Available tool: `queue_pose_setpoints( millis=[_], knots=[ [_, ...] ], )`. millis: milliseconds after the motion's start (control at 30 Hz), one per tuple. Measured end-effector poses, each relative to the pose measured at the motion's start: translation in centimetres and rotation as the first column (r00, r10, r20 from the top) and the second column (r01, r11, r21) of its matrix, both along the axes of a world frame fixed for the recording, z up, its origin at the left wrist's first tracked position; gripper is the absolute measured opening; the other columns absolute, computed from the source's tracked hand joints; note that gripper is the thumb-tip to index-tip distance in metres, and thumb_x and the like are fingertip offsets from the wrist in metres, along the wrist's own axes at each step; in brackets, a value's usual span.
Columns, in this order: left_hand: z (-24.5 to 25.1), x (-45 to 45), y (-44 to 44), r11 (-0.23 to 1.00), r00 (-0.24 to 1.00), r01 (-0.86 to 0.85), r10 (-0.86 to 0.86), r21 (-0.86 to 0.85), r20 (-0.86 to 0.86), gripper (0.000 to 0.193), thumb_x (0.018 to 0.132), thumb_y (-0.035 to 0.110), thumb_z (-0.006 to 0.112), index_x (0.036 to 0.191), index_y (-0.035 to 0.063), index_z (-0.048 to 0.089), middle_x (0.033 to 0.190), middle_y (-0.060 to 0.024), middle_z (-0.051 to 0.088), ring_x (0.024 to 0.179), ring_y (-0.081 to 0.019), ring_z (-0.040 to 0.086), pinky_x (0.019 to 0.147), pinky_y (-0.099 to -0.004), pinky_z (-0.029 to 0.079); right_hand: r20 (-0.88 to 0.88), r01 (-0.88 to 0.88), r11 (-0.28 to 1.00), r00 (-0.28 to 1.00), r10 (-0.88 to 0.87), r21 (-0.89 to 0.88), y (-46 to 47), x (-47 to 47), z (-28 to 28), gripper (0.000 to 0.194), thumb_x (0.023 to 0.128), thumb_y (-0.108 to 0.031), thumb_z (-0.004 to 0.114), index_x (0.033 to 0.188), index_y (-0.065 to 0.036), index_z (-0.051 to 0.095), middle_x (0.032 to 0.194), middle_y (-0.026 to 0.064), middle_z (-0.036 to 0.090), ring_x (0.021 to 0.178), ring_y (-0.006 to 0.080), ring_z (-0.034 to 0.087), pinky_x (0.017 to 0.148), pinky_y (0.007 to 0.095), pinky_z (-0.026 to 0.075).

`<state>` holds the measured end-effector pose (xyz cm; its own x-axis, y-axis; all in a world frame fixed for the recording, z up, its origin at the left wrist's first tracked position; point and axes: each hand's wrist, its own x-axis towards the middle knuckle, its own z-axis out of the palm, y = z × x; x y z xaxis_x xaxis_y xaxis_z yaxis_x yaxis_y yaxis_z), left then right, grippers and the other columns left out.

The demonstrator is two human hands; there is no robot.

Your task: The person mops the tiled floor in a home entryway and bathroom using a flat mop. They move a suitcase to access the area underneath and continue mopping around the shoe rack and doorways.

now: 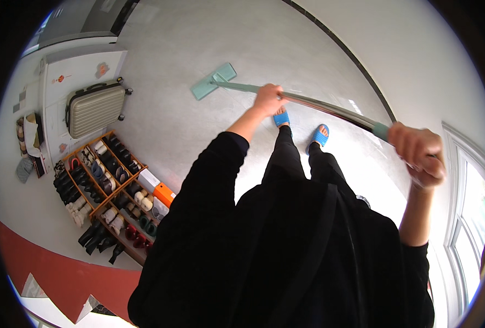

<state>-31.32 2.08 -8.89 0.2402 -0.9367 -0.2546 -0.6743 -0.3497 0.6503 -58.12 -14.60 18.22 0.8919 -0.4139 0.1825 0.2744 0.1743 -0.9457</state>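
Note:
A flat mop with a pale green rectangular head (203, 88) rests on the grey floor (164, 49), ahead of my feet and to the left. Its metal pole (328, 105) runs slantwise across my front to the right. Low on the pole, near where the green lower section meets the metal, my left hand (269, 99) is closed around it. My right hand (419, 153) grips the green handle end at the right, slightly blurred. The underside of the mop head is hidden.
At left stands a wooden shoe rack (98, 164) full of shoes, with an orange box (164, 194) on its near end. A ribbed suitcase (96, 108) leans by a white cabinet (78, 67). Blue slippers (321, 134) are on my feet. A dark-edged wall (410, 61) and window (468, 229) bound the right.

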Motion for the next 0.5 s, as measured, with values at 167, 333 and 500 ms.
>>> queue_pose_setpoints(
  millis=[167,333,500],
  knots=[
    [1.2,-13.2,-1.5,0.996,0.974,0.024,-0.044,-0.092,-0.223,0.019,0.063,0.024,0.064,0.060,0.0073,0.057,0.064,-0.0123,0.059,0.066,-0.0313,0.058,0.067,-0.0422,0.045,-0.160,0.087,0.995,0.983,-0.095,-0.055,-2.0,-12.2,3.6,0.039,0.081,-0.031,0.045,0.046,-0.015,0.037,0.043,-0.0022,0.038,0.041,0.0111,0.036,0.056,0.0307,0.035],
    [3.0,-21.2,-3.8,0.952,0.916,0.306,-0.293,0.006,-0.274,0.014,0.066,0.019,0.064,0.061,0.0095,0.054,0.062,-0.0076,0.059,0.072,-0.0273,0.058,0.092,-0.0475,0.034,-0.165,0.305,0.950,0.942,-0.291,0.067,-0.9,-20.8,6.6,0.036,0.082,-0.028,0.048,0.049,-0.018,0.038,0.046,-0.0042,0.038,0.045,0.0097,0.037,0.058,0.0282,0.031],
    [3.7,-20.3,-4.2,0.897,0.883,0.434,-0.405,0.083,-0.238,0.010,0.069,0.020,0.061,0.063,0.0126,0.057,0.062,-0.0038,0.060,0.072,-0.0242,0.059,0.100,-0.0457,0.027,-0.119,0.424,0.879,0.905,-0.408,0.218,1.2,-23.5,3.7,0.030,0.081,-0.024,0.048,0.054,-0.017,0.038,0.051,-0.0019,0.039,0.052,0.0109,0.037,0.065,0.0288,0.029]
  ],
)
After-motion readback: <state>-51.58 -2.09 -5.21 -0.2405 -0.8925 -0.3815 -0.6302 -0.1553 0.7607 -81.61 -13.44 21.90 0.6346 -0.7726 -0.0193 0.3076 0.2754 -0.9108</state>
